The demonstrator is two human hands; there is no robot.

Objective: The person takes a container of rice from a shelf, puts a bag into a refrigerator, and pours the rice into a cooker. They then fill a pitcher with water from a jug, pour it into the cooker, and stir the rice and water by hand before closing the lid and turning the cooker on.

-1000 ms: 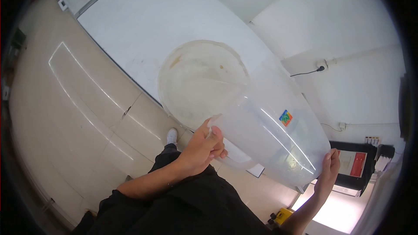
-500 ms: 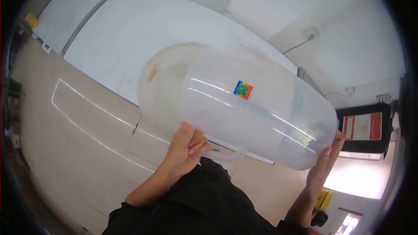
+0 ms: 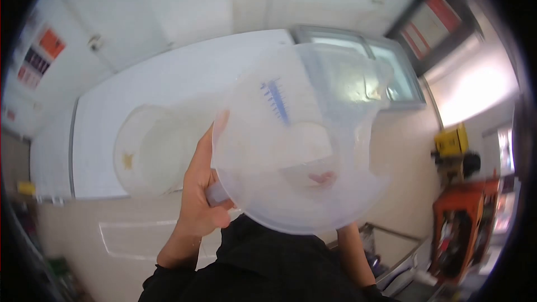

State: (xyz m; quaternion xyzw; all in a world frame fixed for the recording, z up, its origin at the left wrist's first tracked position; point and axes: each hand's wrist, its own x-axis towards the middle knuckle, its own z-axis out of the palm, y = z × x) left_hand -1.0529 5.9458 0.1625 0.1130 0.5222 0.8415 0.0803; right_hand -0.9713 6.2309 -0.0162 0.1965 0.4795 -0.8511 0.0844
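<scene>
The handle (image 3: 217,194) of the large translucent jug (image 3: 268,162) is enclosed by the curled fingers of the left hand (image 3: 204,190), whose forearm is angled upward from below. The right hand (image 3: 323,179) is seen only blurred through the plastic; how far it is closed cannot be told. The jug is held tilted, its wide rim turned toward the camera, and the round translucent container (image 3: 162,151) is seen to its left, on the white surface (image 3: 100,134).

The left hand (image 3: 197,201) holds the translucent pitcher (image 3: 254,162) (blue scale marks (image 3: 277,102) showing) by its handle (image 3: 217,194).
</scene>
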